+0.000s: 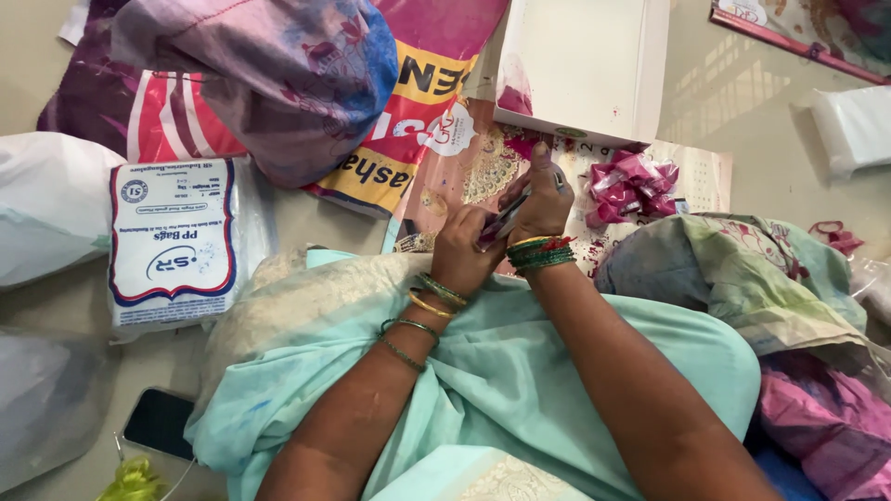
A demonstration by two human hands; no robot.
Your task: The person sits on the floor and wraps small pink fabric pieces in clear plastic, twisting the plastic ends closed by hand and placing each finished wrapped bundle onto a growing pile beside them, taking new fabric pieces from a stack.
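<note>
My left hand (461, 249) and my right hand (541, 206) meet above my lap, over pale green cloth (520, 371). Between them they pinch a small flat clear packet (504, 221) with something dark pink inside; each hand grips one end. The right thumb points up toward a white open box (585, 65) stained with pink powder. Bangles ring both wrists. A heap of small pink filled packets (631, 186) lies just right of my right hand on a printed paper sheet (464, 167).
A pack of clear plastic bags with a white label (176, 241) lies at the left. A purple cloth bundle (269, 74) and printed sacks sit at the back. A phone (158, 422) rests on the floor lower left. Cloth bundles (742, 269) pile at the right.
</note>
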